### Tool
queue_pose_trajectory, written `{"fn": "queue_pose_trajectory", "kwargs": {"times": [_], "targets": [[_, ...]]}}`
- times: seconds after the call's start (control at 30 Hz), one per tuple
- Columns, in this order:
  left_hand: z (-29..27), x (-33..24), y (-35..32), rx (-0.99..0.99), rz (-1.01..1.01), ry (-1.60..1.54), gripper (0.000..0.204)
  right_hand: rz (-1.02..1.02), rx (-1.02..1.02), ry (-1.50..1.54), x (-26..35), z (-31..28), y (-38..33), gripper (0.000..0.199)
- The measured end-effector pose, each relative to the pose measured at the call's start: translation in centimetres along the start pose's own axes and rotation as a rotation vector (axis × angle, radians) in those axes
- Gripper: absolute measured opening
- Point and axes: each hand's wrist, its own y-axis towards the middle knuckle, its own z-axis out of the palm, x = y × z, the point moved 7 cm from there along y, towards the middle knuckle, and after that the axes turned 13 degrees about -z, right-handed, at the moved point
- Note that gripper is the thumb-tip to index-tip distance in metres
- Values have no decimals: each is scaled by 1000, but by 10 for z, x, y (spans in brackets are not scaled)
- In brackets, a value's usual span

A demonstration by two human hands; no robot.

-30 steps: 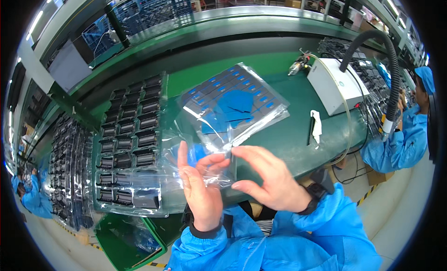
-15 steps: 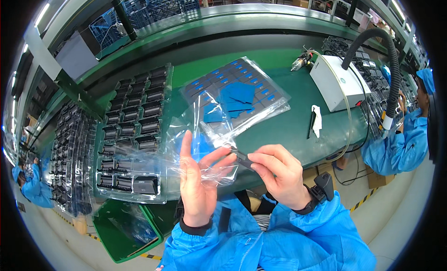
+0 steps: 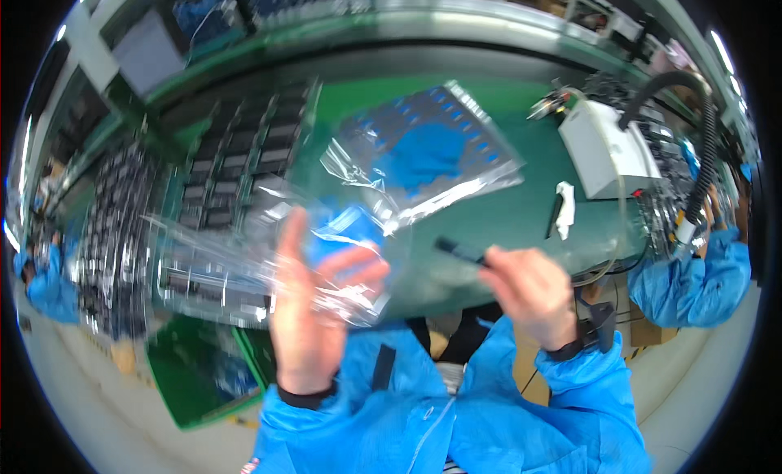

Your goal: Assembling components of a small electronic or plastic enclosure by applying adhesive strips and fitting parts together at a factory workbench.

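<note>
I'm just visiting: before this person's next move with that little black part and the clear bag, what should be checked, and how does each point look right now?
1. Left hand has hold of the clear bag: ok, fingers are on it.
2. Right hand holds the black part: ok, pinched at one end.
3. Part is apart from the bag: ok, a gap shows between them.
4. Bag mouth is open: cannot tell, the picture is blurred.
5. Part is undamaged: cannot tell, too small and blurred.
6. Table between the hands is free: ok.
</note>
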Motion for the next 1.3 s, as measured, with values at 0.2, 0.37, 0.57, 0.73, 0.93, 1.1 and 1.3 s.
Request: {"fn": "queue_pose_trajectory", "kwargs": {"times": [0.2,0.37,0.57,0.73,0.93,1.1,1.3], "targets": [[-126,-145,-146,-742,797,326,52,568,-109,305,-38,-17,-40,35],[-293,-128,-259,-1449,772,740,46,802,-150,539,-41,12,-78,34],[-366,-29,-214,-1701,379,701,75,789,-149,519,-41,11,-102,35],[-385,-2,-185,-1635,-353,981,119,816,-166,529,-41,6,-107,36],[-301,-66,-172,-1578,449,935,31,841,-258,582,-16,17,-74,34],[-99,-58,-110,-941,813,1094,8,732,-307,620,-2,37,-50,32],[35,17,-16,-125,598,1047,41,780,-368,564,0,16,-60,30]]}}
